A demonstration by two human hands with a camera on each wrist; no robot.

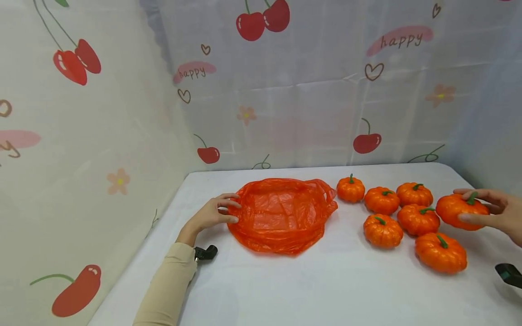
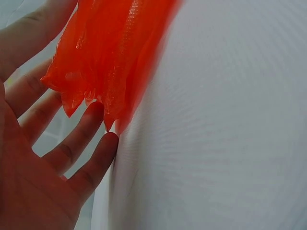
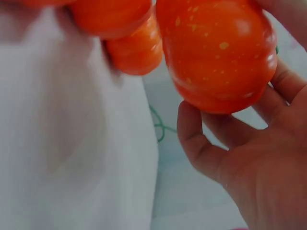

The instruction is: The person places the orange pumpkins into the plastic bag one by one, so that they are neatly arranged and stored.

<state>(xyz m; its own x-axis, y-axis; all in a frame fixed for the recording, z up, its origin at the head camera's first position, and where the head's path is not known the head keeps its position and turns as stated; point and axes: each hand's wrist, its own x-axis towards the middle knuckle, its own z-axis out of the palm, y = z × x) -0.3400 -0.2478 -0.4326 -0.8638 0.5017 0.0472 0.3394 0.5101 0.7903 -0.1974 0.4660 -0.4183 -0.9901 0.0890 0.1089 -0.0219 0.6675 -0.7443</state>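
An orange plastic bag (image 1: 281, 217) lies spread on the table, its mouth held wide and a handle loop at its right end. At its left edge is my left hand (image 1: 214, 212), fingers loosely spread and touching the film. The left wrist view shows the bag's gathered edge (image 2: 108, 57) between thumb and spread fingers. My right hand (image 1: 495, 210) grips a small orange pumpkin (image 1: 452, 210) with a green stem, thumb on the near side and fingers behind. In the right wrist view that pumpkin (image 3: 218, 52) appears large, with the fingers curled under it.
Several more pumpkins (image 1: 442, 253) stand grouped between the bag and my right hand. The white table (image 1: 285, 290) meets a cherry-printed curtain (image 1: 285, 113) at the back and left. A black wrist camera (image 1: 509, 275) shows below the right hand.
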